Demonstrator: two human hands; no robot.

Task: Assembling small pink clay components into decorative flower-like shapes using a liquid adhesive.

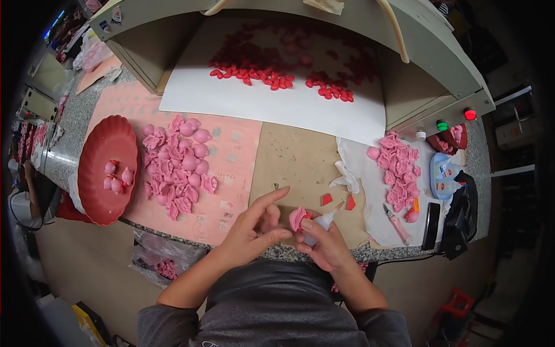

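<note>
My right hand (330,247) is closed around a small translucent squeeze bottle (324,222), its thin tip pointing up and away. The thumb and fingers of that hand also pinch a pink ruffled piece (298,218) with a bit of red at its edge. Just left of it, my left hand (254,226) holds nothing I can see; its index finger is stretched out and the thumb stands apart. Two small red scraps, one of them a flat chip (326,199), lie beyond the bottle on the brown paper (283,156), near a crumpled white tissue (346,177).
Pink ruffled and round pieces (176,165) cover the pink sheet at left, beside a red scalloped tray (95,173). More pink pieces (399,168) lie right, near a pink tube (399,227), black phone (430,226) and blue tray (435,173). Ahead, an open-fronted box (416,95) shelters red pieces (254,75).
</note>
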